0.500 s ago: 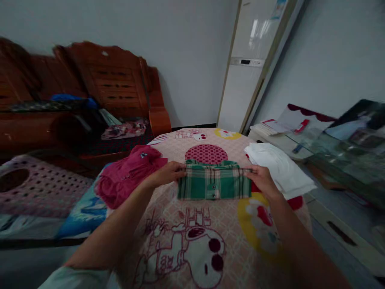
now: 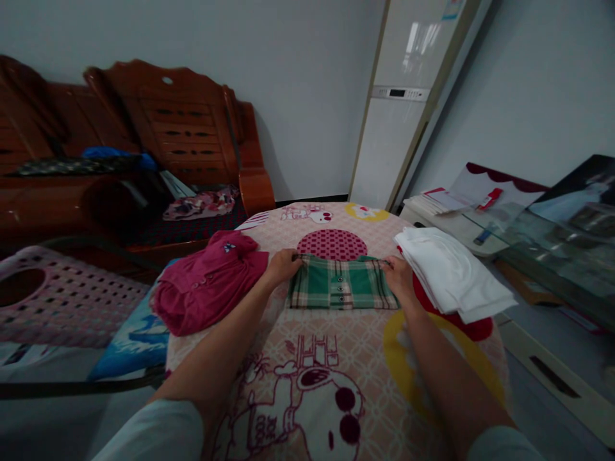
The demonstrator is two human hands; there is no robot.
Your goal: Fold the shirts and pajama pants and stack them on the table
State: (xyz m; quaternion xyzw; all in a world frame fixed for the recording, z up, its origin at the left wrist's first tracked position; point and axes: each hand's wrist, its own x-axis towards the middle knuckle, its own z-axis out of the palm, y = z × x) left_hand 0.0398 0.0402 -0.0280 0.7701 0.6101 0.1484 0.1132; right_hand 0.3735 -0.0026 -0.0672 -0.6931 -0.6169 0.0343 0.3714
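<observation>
A green, cream and dark plaid shirt [image 2: 314,288], folded into a wide rectangle with several buttons down its middle, lies on the table cover [image 2: 307,330]. My left hand [image 2: 284,266] pinches its far left corner. At the far right corner, my right hand [image 2: 400,276] is closed on the fabric. To the left rests a crumpled magenta shirt [image 2: 211,282] with buttons. A folded white garment [image 2: 449,272] sits to the right, with red cloth partly beneath it.
A wooden bench [image 2: 180,128] stands behind on the left, near a pink perforated plastic chair [image 2: 72,294]. Right of the table is a glass-topped stand [image 2: 567,246] bearing papers. A tall white air conditioner [image 2: 391,141] fills the back corner.
The plaid shirt's upper part has come down flatter, and more of its buttons show. My right hand has moved slightly inward to the left. The view has shifted a little.
</observation>
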